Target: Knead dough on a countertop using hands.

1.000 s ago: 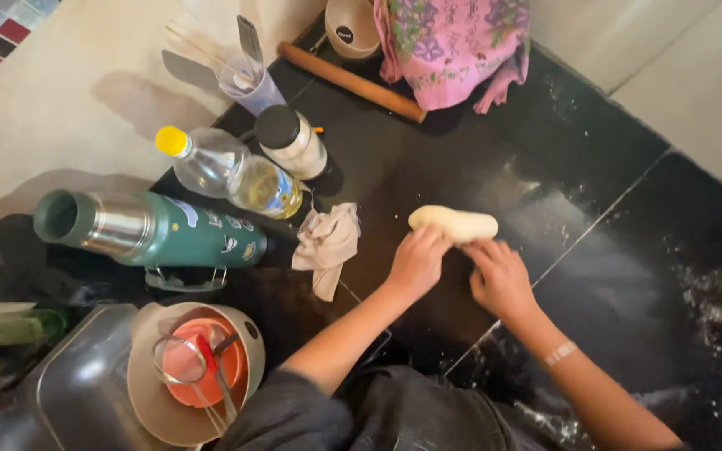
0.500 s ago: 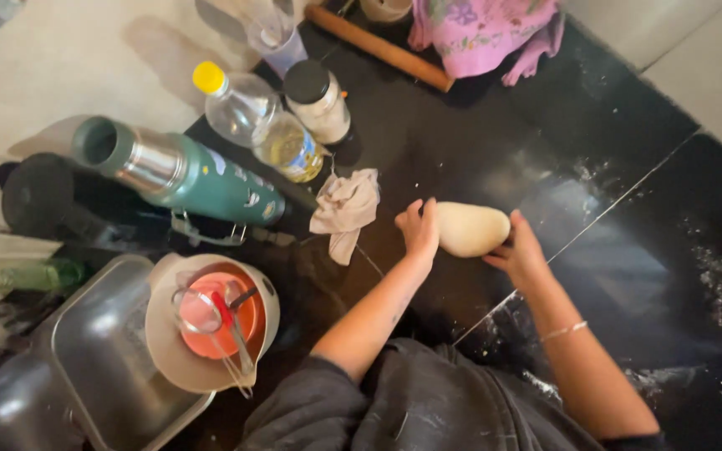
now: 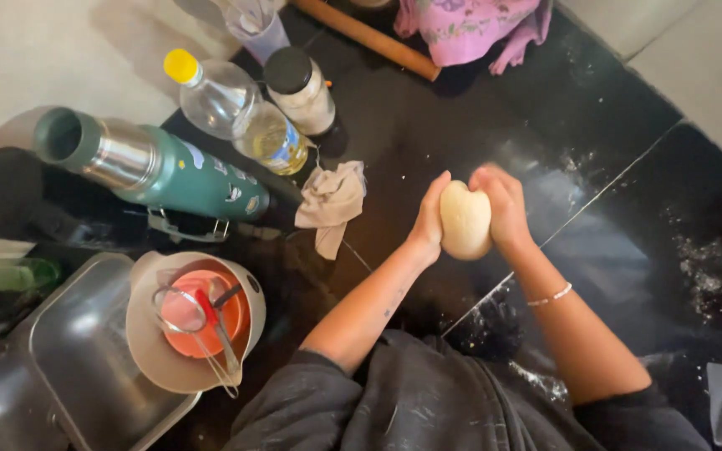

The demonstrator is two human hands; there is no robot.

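Observation:
A pale lump of dough (image 3: 465,220) is pressed between both palms above the black counter (image 3: 628,242). My left hand (image 3: 429,219) cups its left side and my right hand (image 3: 503,205) cups its right side, fingers pointing away from me. The dough looks lifted or stood on end; whether it touches the counter I cannot tell. A thin bracelet (image 3: 550,295) circles my right wrist.
A crumpled beige cloth (image 3: 330,203) lies left of my hands. Behind it stand a teal flask (image 3: 156,169), an oil bottle (image 3: 240,117) and a dark-lidded jar (image 3: 301,90). A wooden rolling pin (image 3: 369,38) and pink cloth (image 3: 470,25) lie at the back. A sink (image 3: 77,367) holds a bowl (image 3: 194,321).
The dough lay flat as a long roll under both hands. Now it is gathered into a rounder lump, squeezed upright between my palms.

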